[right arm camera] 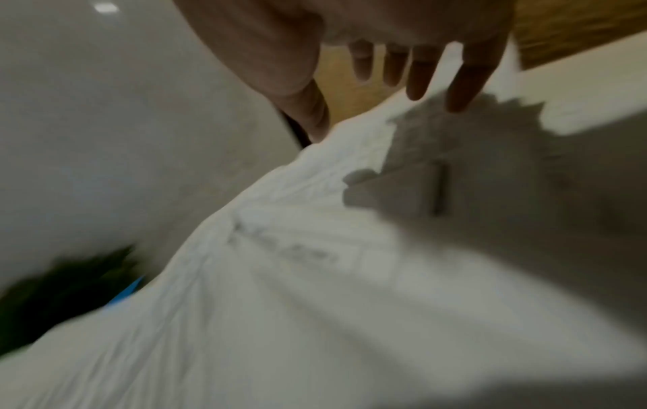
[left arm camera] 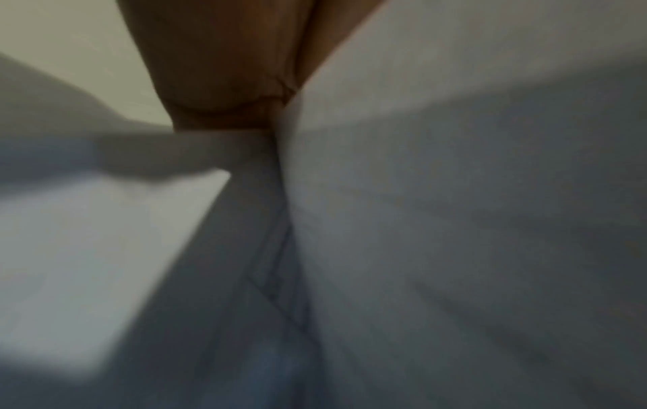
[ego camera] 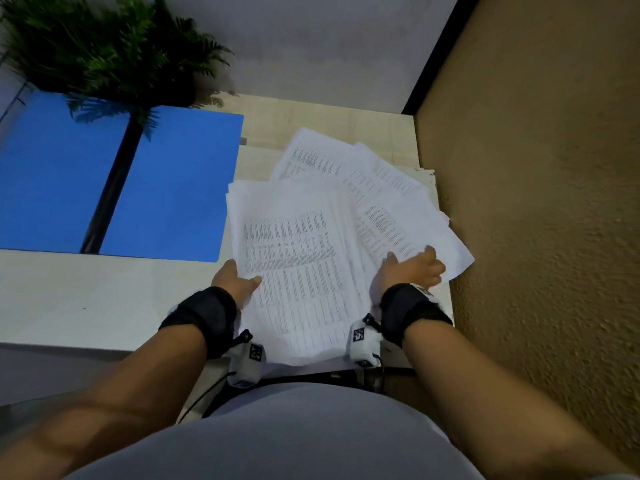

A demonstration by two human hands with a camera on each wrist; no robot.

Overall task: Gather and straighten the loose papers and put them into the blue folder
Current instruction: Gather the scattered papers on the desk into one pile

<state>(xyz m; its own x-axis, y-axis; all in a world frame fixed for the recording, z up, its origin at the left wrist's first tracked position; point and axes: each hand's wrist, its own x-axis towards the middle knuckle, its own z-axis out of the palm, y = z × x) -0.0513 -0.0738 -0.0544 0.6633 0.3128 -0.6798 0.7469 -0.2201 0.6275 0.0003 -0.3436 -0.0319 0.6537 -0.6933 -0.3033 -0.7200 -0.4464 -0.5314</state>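
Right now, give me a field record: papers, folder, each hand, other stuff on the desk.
papers: white printed sheets, fanned and misaligned on the desk's right part, some past its right edge
folder: blue, open flat, left of the papers, no sheets in it
left hand: at the pile's left edge, thumb on top, fingers hidden
right hand: on the right sheets, fingers spread and straight
plant: green fern at the far left, overhanging the folder
desk: pale top
stage: gathering, nothing filed yet
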